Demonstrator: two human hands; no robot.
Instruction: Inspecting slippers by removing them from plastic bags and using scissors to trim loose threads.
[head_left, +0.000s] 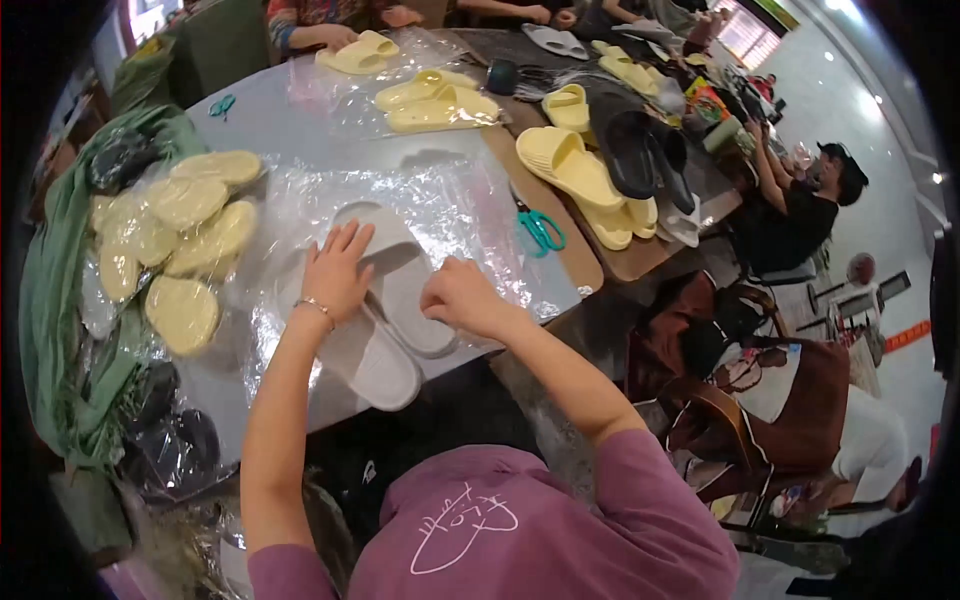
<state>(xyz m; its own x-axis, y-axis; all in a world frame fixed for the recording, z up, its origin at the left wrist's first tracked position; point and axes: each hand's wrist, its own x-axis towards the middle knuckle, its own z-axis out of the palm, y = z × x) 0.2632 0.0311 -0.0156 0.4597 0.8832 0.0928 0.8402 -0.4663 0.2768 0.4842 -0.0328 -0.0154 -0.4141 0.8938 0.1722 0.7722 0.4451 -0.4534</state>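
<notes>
Two pale grey slippers lie side by side on clear plastic bags (pixel 470 190) in front of me. My left hand (pixel 340 275) rests over the left slipper (pixel 370 362), its fingers outstretched near the strap. At the side of the right slipper (pixel 405 285), my right hand (pixel 462 298) is closed with its fingers curled in. Whatever those fingers may hold is hidden. Teal-handled scissors (pixel 540 230) lie to the right of the bags.
Bagged yellow slippers (pixel 185 205) are heaped at the left over green cloth (pixel 60 290). More yellow slippers (pixel 575 170) and black slippers (pixel 625 145) sit on brown boards at the right. Across the table, a co-worker's hand (pixel 338 38) touches a yellow slipper (pixel 358 55).
</notes>
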